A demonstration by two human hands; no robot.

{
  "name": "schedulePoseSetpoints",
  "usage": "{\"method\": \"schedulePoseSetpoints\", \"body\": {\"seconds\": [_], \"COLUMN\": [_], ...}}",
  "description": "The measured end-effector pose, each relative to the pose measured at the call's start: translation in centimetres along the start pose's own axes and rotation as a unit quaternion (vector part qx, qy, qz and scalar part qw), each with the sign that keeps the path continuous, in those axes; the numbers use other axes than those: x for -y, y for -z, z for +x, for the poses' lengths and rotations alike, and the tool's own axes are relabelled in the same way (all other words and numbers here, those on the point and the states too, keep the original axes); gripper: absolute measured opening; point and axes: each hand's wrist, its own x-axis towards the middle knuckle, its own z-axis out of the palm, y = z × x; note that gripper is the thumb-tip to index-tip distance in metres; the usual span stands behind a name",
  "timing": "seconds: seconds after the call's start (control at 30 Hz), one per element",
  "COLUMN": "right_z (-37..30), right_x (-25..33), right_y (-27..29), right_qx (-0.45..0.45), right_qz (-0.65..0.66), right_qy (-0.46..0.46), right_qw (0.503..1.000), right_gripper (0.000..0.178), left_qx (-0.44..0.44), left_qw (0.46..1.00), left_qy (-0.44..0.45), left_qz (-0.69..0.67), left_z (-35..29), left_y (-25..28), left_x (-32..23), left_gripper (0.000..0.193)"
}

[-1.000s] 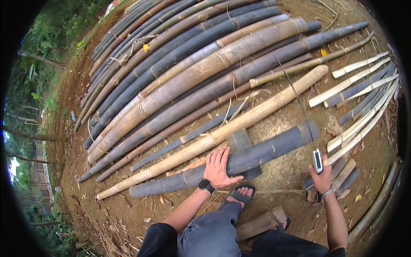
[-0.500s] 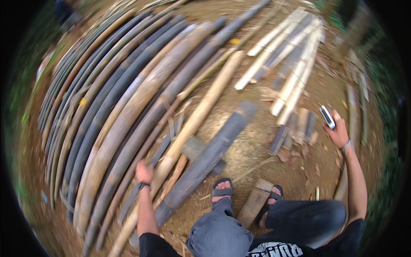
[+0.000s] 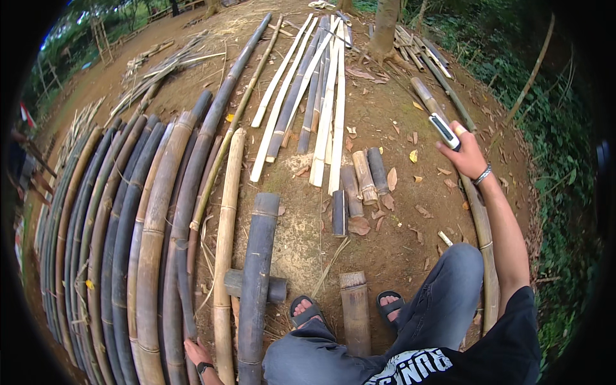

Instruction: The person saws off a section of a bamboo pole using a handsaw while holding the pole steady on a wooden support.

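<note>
My right hand point(image 3: 467, 155) is raised at the right, its fingers closed around a slim handheld device point(image 3: 444, 131) with a pale casing and a dark face. Low at the left, my left hand point(image 3: 197, 351) is closed at the lower end of a narrow dark bamboo strip point(image 3: 184, 289). That strip lies across the long bamboo poles beside it. A pale bamboo pole point(image 3: 226, 224) runs just right of the left hand. Farther right, a thick dark bamboo length point(image 3: 256, 269) rests across a short bamboo piece point(image 3: 276, 290). Part of the left hand's grip is hidden.
Many long poles point(image 3: 151, 244) lie side by side at the left. Split pale strips point(image 3: 328, 122) fan out ahead, with short cut pieces point(image 3: 363, 176) nearer. A bamboo block point(image 3: 355, 314) lies between my feet. A tree trunk point(image 3: 385, 29) stands beyond; another person is at the far left.
My view has swung, bringing the far ground into sight. The left hand now appears lower, and the dark strip has shifted left over the poles. The right hand still holds the device.
</note>
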Motion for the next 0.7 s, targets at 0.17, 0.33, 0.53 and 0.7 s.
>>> {"method": "schedulePoseSetpoints", "body": {"seconds": [0.17,0.33,0.53,0.7], "right_z": [0.2,2.0,0.6,-0.5], "right_x": [0.2,0.7,-2.9,-5.7], "right_y": [-3.1,-4.7,-5.4,5.4], "right_qx": [-0.009,-0.046,-0.216,-0.324], "right_qz": [0.085,0.131,0.139,0.067], "right_qy": [-0.01,-0.106,-0.175,-0.236], "right_qw": [0.996,0.985,0.95,0.914], "right_gripper": [0.034,0.038,0.039,0.043], "left_qx": [-0.203,-0.365,-0.337,-0.279], "left_qw": [0.979,0.929,0.893,0.81], "left_qy": [0.0,-0.057,-0.233,-0.438], "left_qz": [0.006,-0.028,-0.186,-0.271], "left_z": [5.1,14.9,23.7,26.5], "left_y": [12.1,31.5,41.6,36.4], "left_x": [-2.3,-19.3,-47.3,-72.8], "left_gripper": [0.041,0.047,0.036,0.029]}}
